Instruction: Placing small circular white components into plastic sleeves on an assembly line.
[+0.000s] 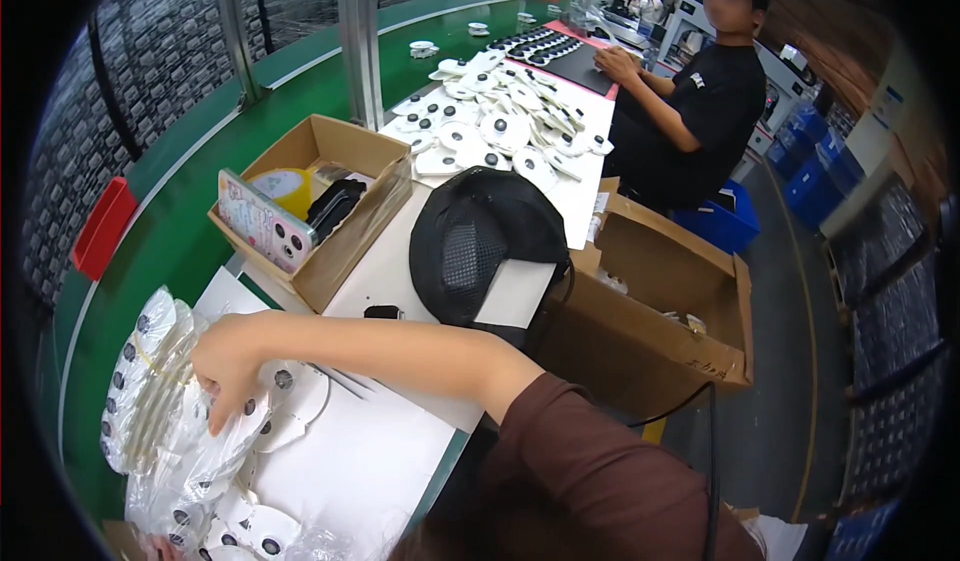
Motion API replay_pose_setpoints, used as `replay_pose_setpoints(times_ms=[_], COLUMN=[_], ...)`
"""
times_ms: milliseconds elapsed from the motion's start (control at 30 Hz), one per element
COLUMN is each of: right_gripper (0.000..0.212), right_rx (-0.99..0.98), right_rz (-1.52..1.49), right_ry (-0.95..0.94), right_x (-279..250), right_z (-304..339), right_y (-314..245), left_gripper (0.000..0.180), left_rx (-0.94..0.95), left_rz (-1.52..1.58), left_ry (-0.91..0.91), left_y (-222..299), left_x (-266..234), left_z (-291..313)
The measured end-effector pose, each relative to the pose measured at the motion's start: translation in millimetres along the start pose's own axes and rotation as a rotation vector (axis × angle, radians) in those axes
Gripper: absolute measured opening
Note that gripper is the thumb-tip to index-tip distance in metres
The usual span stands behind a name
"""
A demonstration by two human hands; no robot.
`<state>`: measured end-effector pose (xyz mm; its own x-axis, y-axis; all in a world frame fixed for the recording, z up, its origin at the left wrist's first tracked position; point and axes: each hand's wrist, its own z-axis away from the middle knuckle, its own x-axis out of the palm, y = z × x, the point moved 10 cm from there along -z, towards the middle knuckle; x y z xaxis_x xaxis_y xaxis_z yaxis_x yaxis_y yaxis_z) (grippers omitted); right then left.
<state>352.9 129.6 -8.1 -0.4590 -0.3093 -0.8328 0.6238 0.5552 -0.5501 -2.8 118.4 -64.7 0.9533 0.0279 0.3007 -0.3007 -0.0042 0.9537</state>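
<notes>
My right arm in a brown sleeve reaches across to the left side of the bench. My right hand is closed, its fingers curled down onto clear-wrapped white parts with round black centres. Beside it, a stack of similar wrapped white parts stands on edge. Loose white parts lie under and beside the wrist on a white sheet. Only a bit of my left hand shows at the lower edge, by the wrapped parts; its fingers are mostly hidden.
Ahead stands an open cardboard box holding a phone, yellow tape and a black item. A black mesh cap sits to its right. Beyond are a heap of white parts and a seated co-worker. A larger carton stands at right.
</notes>
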Motion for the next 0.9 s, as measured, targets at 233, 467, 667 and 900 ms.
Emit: replay_pose_setpoints(times_ms=[233, 467, 667, 900], right_gripper=[0.041, 0.030, 0.019, 0.018], right_rx=[-0.190, -0.011, 0.014, -0.156], right_rz=[0.056, -0.047, -0.596, -0.801], right_ry=[0.005, 0.123, 0.088, 0.081], right_x=[1.4, 0.3, -1.6, -8.0], right_z=[2.7, -13.4, -8.0, -2.5], right_y=[-22.9, 15.4, 15.3, 15.3], left_gripper=[0.008, 0.016, 0.008, 0.022], left_rx=[0.108, 0.125, 0.061, -0.065], left_rz=[-0.280, -0.211, -0.157, -0.056], left_ry=[0.239, 0.482, 0.325, 0.056], left_y=[24.7, 5.0, -3.5, -38.0], left_x=[16.0, -11.5, -33.1, -38.8], left_z=[12.2, 4.3, -7.1, -33.6])
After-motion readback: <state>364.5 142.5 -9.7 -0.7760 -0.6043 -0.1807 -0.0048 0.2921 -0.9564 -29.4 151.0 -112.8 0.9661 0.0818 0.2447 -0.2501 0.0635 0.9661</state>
